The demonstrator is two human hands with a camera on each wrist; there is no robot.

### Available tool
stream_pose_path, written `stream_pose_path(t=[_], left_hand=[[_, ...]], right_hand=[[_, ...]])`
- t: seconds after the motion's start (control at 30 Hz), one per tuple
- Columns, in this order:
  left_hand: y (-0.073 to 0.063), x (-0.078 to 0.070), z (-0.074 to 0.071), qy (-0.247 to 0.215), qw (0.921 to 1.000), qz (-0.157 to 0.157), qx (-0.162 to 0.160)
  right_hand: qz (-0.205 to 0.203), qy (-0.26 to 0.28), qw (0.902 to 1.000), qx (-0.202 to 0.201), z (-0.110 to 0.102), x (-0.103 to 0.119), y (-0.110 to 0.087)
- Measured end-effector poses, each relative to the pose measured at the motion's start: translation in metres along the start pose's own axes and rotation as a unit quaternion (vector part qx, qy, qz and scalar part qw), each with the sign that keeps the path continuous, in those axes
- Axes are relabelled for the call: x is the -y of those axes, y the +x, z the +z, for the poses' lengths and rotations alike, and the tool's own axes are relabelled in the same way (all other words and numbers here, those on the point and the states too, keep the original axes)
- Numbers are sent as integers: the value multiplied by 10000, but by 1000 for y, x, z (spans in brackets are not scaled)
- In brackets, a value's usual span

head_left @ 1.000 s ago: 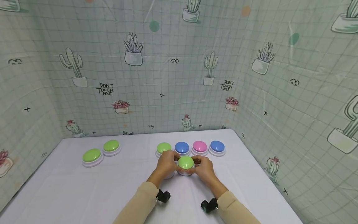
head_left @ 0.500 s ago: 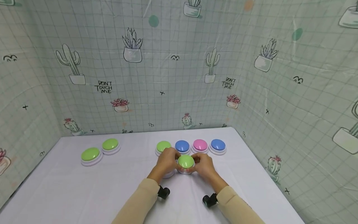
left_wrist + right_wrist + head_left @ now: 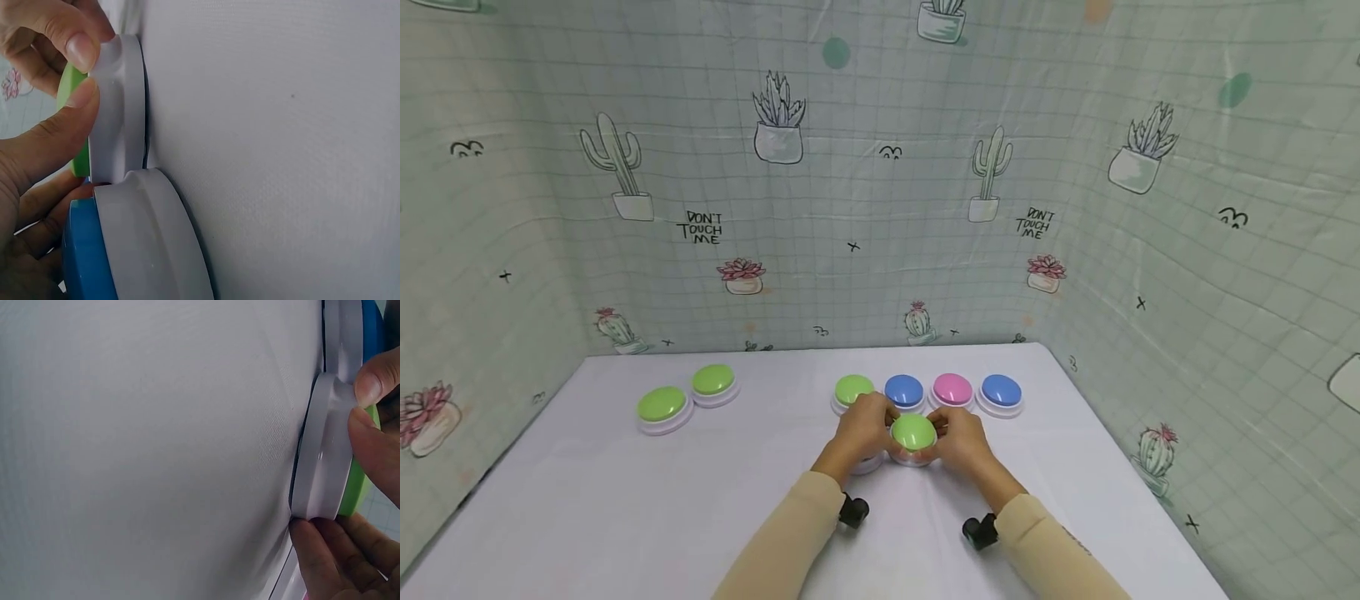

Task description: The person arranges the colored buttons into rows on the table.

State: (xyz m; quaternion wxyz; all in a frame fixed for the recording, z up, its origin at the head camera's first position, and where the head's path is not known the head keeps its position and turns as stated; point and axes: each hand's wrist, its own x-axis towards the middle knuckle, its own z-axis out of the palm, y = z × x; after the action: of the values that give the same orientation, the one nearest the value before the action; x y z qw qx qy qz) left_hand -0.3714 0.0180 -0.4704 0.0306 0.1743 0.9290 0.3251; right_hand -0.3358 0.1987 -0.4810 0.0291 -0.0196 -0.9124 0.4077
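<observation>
Both hands hold a green push button point(image 3: 913, 432) with a white round base, which sits on the white table. My left hand point(image 3: 865, 423) grips its left side, and my right hand point(image 3: 962, 437) grips its right side. Both thumbs press on the near rim of the base point(image 3: 115, 106), with their tips close together. Right up against it stands a blue push button point(image 3: 87, 250), seen in the left wrist view; in the head view my left hand covers most of it. Fingers of my right hand curl round the base point(image 3: 322, 456) in the right wrist view.
Just behind the hands runs a row of push buttons: green point(image 3: 853, 389), blue point(image 3: 904, 390), pink point(image 3: 952, 389) and blue point(image 3: 1002, 390). Two more green buttons point(image 3: 661, 404) stand at the table's left. Patterned cloth point(image 3: 850, 192) hangs behind and at both sides.
The head view has turned slightly, so the scene sits further right in it. Both hands keep their hold on the green push button, which has not visibly moved on the table.
</observation>
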Motion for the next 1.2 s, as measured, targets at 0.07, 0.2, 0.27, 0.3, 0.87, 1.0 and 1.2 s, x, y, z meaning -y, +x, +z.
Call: stream_pose_path(t=[0.07, 0.2, 0.27, 0.3, 0.87, 1.0, 1.2], left_hand=[[0, 0, 0, 35, 10000, -22, 7], [1, 0, 0, 11, 10000, -50, -5], [0, 0, -1, -15, 10000, -51, -11], [0, 0, -1, -9, 10000, -44, -18], [-7, 0, -6, 381, 9992, -10, -95], [-7, 0, -6, 462, 9988, 100, -79], [-12, 1, -6, 647, 9978, 174, -21]], right_hand=[[-23, -60, 10000, 14, 0, 0, 1], [-110, -156, 9998, 40, -1, 0, 3], [-151, -232, 9996, 65, -2, 2, 3], [-149, -264, 9995, 75, -3, 3, 2], [-219, -332, 9989, 229, -1, 9, 2], [-244, -323, 9989, 234, -2, 10, 0], [-251, -92, 9994, 203, -1, 7, -5]])
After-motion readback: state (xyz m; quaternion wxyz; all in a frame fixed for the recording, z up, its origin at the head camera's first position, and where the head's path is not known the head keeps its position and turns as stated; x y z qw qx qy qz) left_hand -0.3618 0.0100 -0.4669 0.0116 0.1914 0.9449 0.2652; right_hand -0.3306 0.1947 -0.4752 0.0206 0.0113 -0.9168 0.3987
